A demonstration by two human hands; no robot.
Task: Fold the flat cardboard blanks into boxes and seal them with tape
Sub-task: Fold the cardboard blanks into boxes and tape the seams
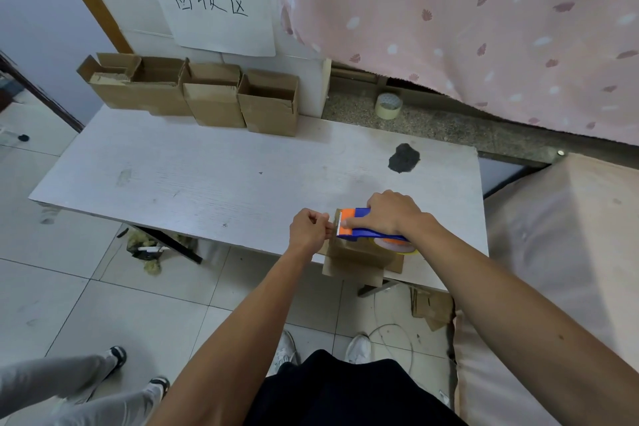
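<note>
**Head view: taping a box at the table's near edge**

Head view is showing the right hand (390, 214) wrapping its fingers over the blue-and-orange tape dispenser (345, 229) and holding it down on top of a small cardboard box (359, 261). The box is sitting on the white table (173, 180) at its near edge, partly overhanging toward the person. The dispenser's roll (394, 246) is peeking out below the right wrist. The left hand (307, 228) is curling into a loose fist just beside the dispenser's toothed orange end, its fingertips bunching together there. Whether a tape end is lying between them cannot be told, as the strip is too thin to make out.

Four open-topped folded boxes (214, 104) are standing in a row along the table's far edge, touching one another. A spare tape roll (388, 106) is resting on the speckled ledge (449, 128) to their right, under a pink curtain (484, 28). A handwritten paper sign (221, 14) is hanging above the row. Cardboard scraps (430, 309) are lying on the tiled floor, and another person's grey-trousered legs (69, 387) are standing at lower left.
</note>
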